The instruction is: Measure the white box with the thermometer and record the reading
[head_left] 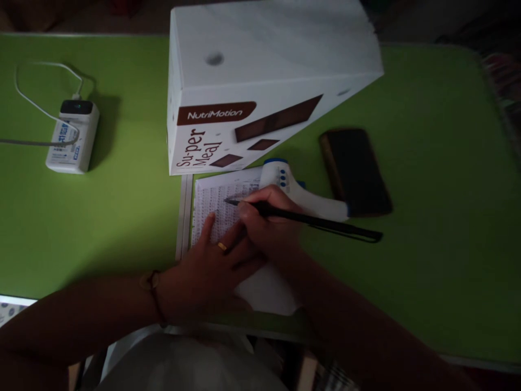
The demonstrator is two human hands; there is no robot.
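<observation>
Big white cardboard box (pixel 260 87): brown banner w/ "NutriMotion" in white, below it "Super Meal" in brown, running sideways. Printed white paper sheet (pixel 215 203): dense rows of small print, illegible. Small white power bank (pixel 73 138): blue label, too small to read.

The person is wearing a thin gold ring (pixel 222 246) on one finger of the left hand (pixel 211 266), and a dark, narrow bracelet (pixel 154 296) is circling the left wrist, with a small rounded bead or clasp showing on top of it. Both forearms are showing bare, with no sleeves reaching them, and the right hand (pixel 266 225) is wearing no ring that can be seen. A pale grey garment (pixel 191 361) is covering the body below the arms.
</observation>
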